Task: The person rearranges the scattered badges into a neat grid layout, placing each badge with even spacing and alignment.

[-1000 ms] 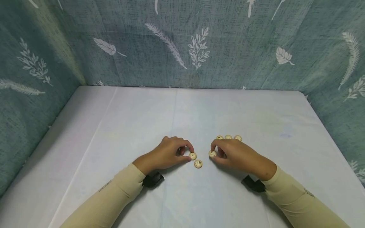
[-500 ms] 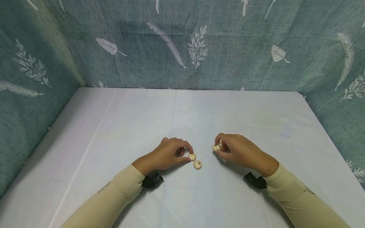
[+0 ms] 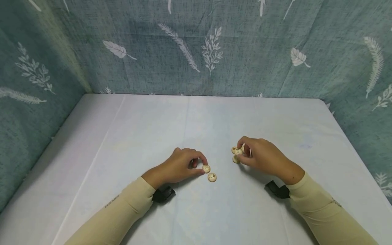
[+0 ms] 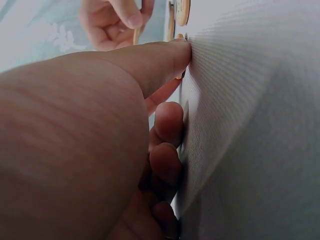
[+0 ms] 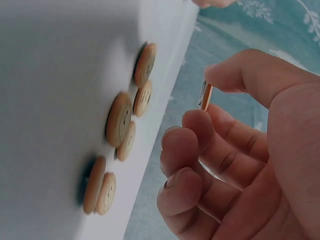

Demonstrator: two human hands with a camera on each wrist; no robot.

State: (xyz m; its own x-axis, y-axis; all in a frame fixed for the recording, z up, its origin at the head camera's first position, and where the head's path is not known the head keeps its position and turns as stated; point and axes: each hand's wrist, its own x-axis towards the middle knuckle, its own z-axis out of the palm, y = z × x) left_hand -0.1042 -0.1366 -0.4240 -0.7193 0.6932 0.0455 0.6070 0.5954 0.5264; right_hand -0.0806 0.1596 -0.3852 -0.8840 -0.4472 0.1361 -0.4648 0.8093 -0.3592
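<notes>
white cloth (image 3: 153, 119) is covering the table. what is the left hand (image 3: 176, 166) doing in the head view?

– it's pinching a pale round disc (image 3: 206, 169) between thumb and forefinger, and a second disc (image 3: 212, 177) is lying just beside that one, on the person's side.

– and the right hand (image 3: 264, 156)?

– it's pinching a third disc (image 3: 238, 151), which is overlapping some other discs (image 3: 235, 159) from this angle.

– what is the left wrist view showing?

– the left thumb (image 4: 165, 60) is reaching to a mostly hidden disc, and the lower fingers (image 4: 167, 122) are curling close by the cloth. beyond them the right hand is holding its piece nearly edge-on.

– is the right wrist view making that grip clearer?

– yes, thumb and fingertips are pinching the third disc clear of the cloth, with a shiny bit (image 5: 202, 93) showing on one face. several more are lying in close pairs, and a green leaf-patterned curtain (image 5: 230, 37) is hanging behind.
</notes>
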